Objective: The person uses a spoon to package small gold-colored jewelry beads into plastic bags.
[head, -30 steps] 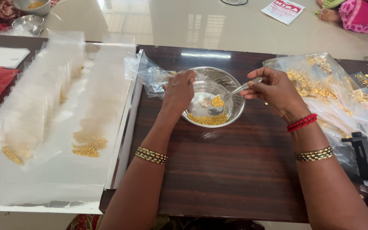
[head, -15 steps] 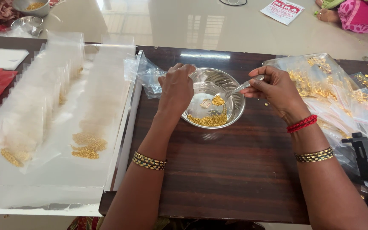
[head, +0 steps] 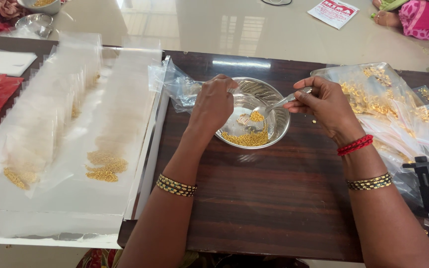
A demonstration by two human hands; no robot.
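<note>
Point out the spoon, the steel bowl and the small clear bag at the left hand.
spoon (head: 257, 116), head view, on its scoop loaded with gold beads.
steel bowl (head: 280, 130), head view, on the bare right inner wall.
small clear bag (head: 177, 89), head view, on the plastic left of the left hand.

Single head camera, looking steeply down, close over dark wooden table (head: 274, 208)
</note>
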